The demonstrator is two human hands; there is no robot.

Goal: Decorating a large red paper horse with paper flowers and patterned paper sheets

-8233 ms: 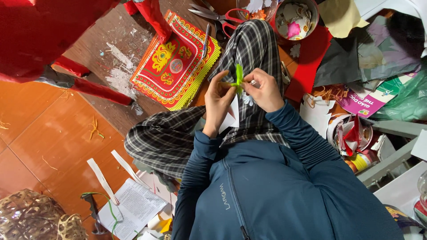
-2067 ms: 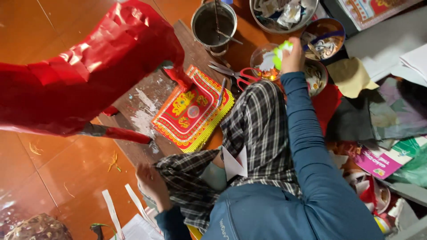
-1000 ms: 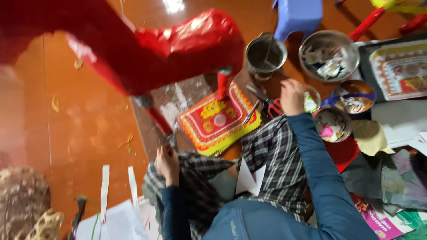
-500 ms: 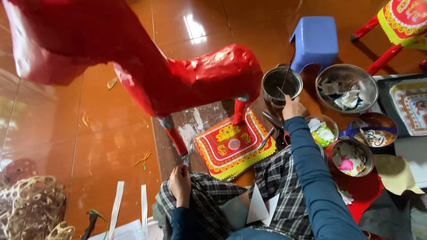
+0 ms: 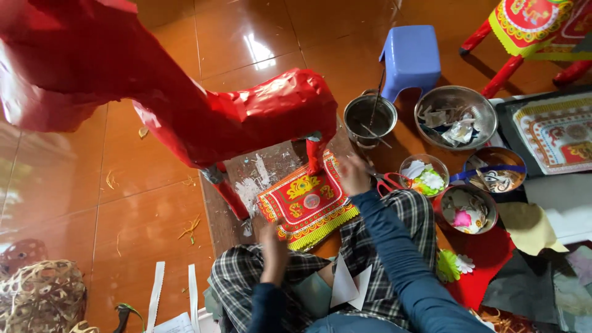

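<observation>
Fingers of the right hand [image 5: 353, 174] are curled at the far edge of the red-and-gold mat [image 5: 306, 200], beside the scissors [image 5: 387, 182]; whether anything is pinched cannot be told, blurred. Left hand [image 5: 272, 237] fingers are bent, resting at the mat's near edge by the plaid knee [image 5: 246, 277]. Mat lies flat on the board [image 5: 246, 185] under the red paper horse [image 5: 203, 105].

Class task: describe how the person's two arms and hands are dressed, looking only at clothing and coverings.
Both arms wear long dark blue sleeves reaching the wrists. The left hand and right hand are bare: no gloves, and no rings or watch can be made out. The sleeves look plain and unpatterned.
</observation>
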